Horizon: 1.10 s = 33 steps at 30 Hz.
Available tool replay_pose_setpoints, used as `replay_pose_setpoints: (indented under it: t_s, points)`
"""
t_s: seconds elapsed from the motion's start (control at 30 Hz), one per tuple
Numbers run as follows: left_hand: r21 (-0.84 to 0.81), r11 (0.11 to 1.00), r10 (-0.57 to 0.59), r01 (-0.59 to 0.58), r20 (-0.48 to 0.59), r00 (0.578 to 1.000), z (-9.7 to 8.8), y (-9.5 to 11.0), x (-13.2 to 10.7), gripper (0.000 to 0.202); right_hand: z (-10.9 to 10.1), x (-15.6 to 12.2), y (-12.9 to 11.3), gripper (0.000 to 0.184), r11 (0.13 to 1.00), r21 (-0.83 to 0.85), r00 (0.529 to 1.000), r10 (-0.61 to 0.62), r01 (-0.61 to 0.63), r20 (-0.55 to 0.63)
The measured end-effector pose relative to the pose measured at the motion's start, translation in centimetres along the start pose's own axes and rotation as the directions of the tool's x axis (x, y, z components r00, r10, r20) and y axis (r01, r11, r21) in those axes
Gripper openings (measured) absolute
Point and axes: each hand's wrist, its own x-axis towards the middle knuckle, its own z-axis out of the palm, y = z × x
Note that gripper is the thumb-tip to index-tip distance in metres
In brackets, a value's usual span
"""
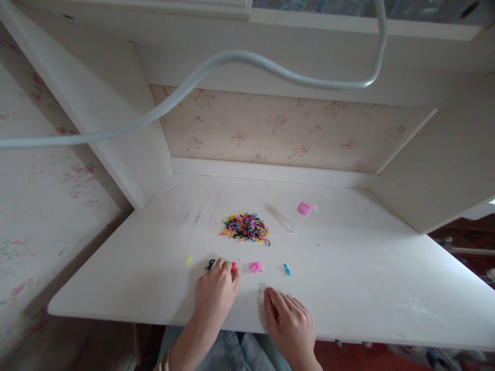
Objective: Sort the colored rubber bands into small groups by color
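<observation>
My left hand [217, 288] rests on the white desk, its fingers closed around small red rubber bands [233, 266] that peek out at the fingertips. Just left of it lie some black rubber bands [210, 265], and farther left a yellow one [187, 260]. A pink bunch of bands [256, 267] and a blue band [286, 269] lie to its right. Nearer the desk's front edge, my right hand [291, 318] is curled with thumb and forefinger together; whatever they may hold is hidden. Beyond both hands is a heap of mixed coloured rubber bands [246, 227].
Behind the heap lie a clear plastic piece [283, 220] and a pink object with a loop [304, 208]. A pale cable [247, 56] crosses the upper view. Side panels and an overhead shelf [270, 44] enclose the white desk [367, 288].
</observation>
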Motion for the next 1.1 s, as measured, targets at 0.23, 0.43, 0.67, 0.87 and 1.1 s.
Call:
replay_pose_setpoints:
  t_s: [0.23, 0.43, 0.67, 0.87, 1.1]
  points:
    - [-0.055, 0.999, 0.002, -0.002, 0.01, 1.0, -0.5, -0.2, -0.1, 0.023, -0.1, 0.1, 0.0, 0.021, 1.0, -0.008, 1.0, -0.003, 0.003, 0.008]
    - [-0.106, 0.994, -0.011, 0.006, -0.043, 0.999, -1.2, -2.5, -0.6, 0.025, -0.1, 0.2, 0.0, 0.023, 1.0, -0.021, 1.0, -0.013, 0.013, -0.003]
    - [-0.157, 0.986, -0.084, 0.048, -0.232, 0.969, -0.5, -8.6, -1.4, 0.023, -0.1, 0.3, -0.2, 0.024, 0.999, -0.04, 1.0, -0.009, 0.009, 0.011]
    - [-0.297, 0.954, -0.123, 0.031, -0.294, 0.948, 1.2, -11.6, -1.7, 0.026, -0.1, 0.4, -0.3, 0.025, 0.998, -0.062, 1.0, 0.003, -0.001, 0.027]
    - [-0.354, 0.935, -0.13, 0.018, -0.295, 0.947, 1.3, -11.6, -1.8, 0.026, 0.0, 0.3, -0.3, 0.027, 0.995, -0.095, 0.999, 0.017, -0.012, 0.052]
